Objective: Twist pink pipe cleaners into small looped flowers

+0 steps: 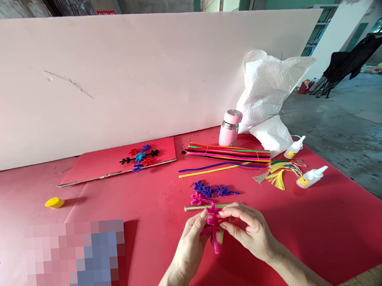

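Note:
Both my hands meet at a bright pink pipe-cleaner flower (214, 220) with a fuzzy stem hanging down. My left hand (193, 241) pinches its left side between thumb and fingers. From the right, the fingertips of my right hand (249, 228) close on its petals. Just beyond my fingers lie another pink pipe-cleaner flower (197, 198) and several blue-purple ones (207, 191). A thin pale stick (195, 208) rests on the red table behind my hands, partly hidden by them.
Behind lie a bundle of coloured pipe cleaners (227, 152), tassels (276, 176), two glue bottles (312, 177) and a pink thermos (229, 129). Bubble wrap (266, 90) stands at the back right. Further left are a red board (91, 165) bearing pipe-cleaner flowers and a yellow cap (54, 202).

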A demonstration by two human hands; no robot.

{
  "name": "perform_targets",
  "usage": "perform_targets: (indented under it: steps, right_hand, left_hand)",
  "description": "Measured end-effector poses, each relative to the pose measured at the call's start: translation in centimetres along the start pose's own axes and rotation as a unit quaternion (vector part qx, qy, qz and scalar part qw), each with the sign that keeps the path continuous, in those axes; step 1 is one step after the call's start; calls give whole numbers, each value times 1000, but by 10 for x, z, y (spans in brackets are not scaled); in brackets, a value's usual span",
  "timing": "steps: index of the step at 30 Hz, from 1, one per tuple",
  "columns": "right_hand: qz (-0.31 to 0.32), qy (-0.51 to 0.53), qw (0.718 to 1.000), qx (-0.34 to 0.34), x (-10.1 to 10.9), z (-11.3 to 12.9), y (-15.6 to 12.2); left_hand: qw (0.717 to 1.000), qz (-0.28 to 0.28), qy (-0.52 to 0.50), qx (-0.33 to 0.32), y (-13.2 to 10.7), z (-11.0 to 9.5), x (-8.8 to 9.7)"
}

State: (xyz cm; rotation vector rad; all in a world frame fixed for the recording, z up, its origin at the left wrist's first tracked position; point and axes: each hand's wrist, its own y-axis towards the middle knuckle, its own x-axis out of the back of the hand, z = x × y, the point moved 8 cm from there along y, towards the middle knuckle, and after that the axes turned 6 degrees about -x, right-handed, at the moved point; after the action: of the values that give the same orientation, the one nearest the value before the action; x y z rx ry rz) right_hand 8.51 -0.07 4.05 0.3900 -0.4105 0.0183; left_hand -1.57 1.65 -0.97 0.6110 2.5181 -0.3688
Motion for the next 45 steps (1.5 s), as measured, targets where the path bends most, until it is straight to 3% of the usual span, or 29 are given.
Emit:
perform_targets:
  steps: [5,11,18,27,34,45]
  right_hand:
    - [3,-9,1000,-2,0,0,1]
    - [-2,15,996,-92,1,-12,1]
    - [69,23,991,-117,-5,-12,3]
    - [66,48,984,-160,-2,-17,3]
    - [35,86,979,-182,2,-23,4]
    - [49,87,977,-186,0,-21,4]
  left_hand:
    - [997,-10,80,5,1,5,9]
    - [985,-44,169,-12,1,2,14]
    - [961,-4,277,-24,0,0,9]
    - [961,4,274,-24,1,1,10]
    - [973,-9,229,12,1,1,8]
    - [977,-53,203,-32,3,-7,13]
